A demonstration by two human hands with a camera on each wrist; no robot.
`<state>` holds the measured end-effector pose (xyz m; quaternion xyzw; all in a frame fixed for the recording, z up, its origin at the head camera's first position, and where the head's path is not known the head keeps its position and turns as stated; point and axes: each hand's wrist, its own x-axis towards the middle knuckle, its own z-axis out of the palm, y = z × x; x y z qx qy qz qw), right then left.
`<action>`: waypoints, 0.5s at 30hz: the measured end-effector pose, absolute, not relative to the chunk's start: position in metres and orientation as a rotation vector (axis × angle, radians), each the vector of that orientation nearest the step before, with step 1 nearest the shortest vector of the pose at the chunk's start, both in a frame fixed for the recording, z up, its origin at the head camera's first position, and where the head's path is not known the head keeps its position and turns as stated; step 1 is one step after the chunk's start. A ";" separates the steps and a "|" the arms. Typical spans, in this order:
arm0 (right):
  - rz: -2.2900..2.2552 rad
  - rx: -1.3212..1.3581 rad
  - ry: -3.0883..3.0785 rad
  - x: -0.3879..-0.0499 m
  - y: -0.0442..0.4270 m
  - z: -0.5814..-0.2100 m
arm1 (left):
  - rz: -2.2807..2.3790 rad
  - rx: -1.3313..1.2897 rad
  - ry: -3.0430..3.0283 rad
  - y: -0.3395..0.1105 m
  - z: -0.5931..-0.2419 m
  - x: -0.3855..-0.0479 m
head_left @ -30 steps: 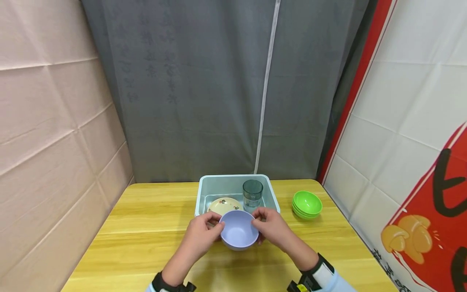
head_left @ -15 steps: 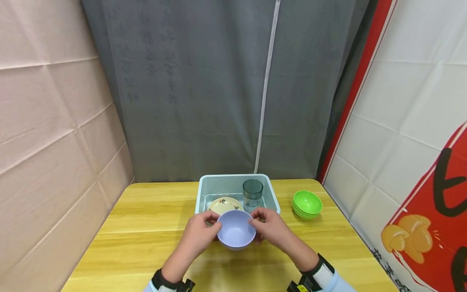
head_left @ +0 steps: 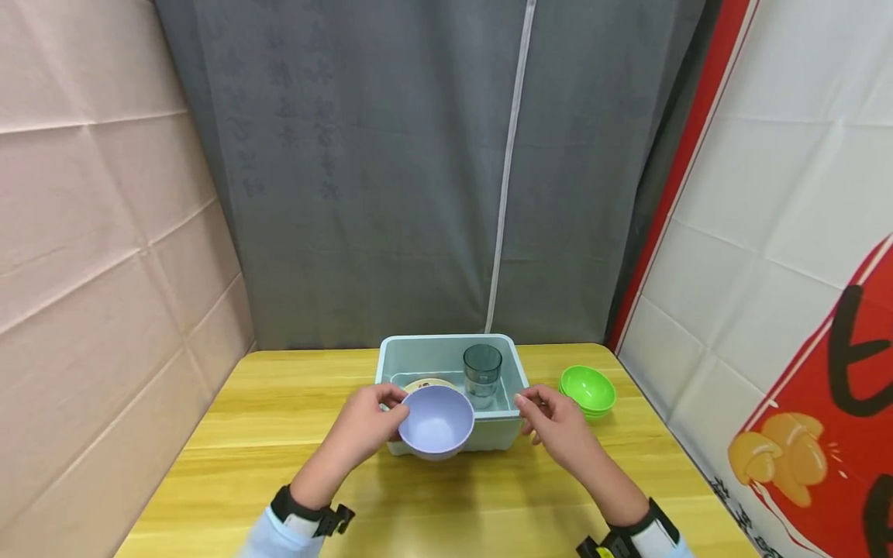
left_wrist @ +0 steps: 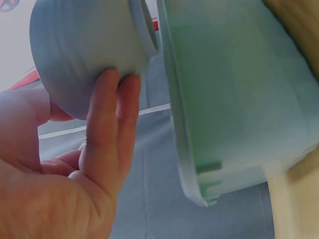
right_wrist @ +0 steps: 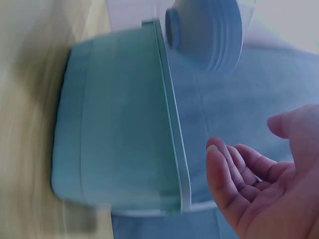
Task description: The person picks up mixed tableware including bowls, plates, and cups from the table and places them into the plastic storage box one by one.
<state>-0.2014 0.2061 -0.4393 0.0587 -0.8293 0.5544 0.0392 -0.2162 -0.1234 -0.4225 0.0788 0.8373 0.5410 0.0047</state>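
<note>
Lower centre of the head view: lavender bowl [head_left: 437, 422] held up by the left hand [head_left: 370, 426], gripped at the left edge, thumb at the rim; the left wrist view shows two fingers [left_wrist: 102, 119] against its outer wall. Bowl is mouth-up, tipped somewhat toward the camera, and overlaps the near side of the pale blue-green bin [head_left: 495, 435] in the frame. Both wrist views put the bowl above the bin's rim level; contact between bowl and rim cannot be told. Right hand [head_left: 558, 426], right of lower centre, is free of the bowl: fingers loosely bent, thumb apart from them. It is just beside the bin's front right corner; a gap from the rim shows in the right wrist view. Inside the bin: tinted clear glass [head_left: 481, 370], upright, right half; cream plate [head_left: 427, 383], left half, mostly hidden behind the bowl. Green bowls [head_left: 587, 387], stacked, mouth-up, stand right of the bin, beyond the right hand. Bin and stack rest on the yellow wood-grain table [head_left: 279, 418]. Grey curtain [head_left: 349, 155] fills upper centre; dark strap [head_left: 300, 504] on the left wrist.
</note>
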 end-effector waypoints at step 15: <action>1.569 -0.061 -2.559 -0.207 0.257 -0.461 | 1.528 0.263 2.739 -0.128 -0.392 -0.280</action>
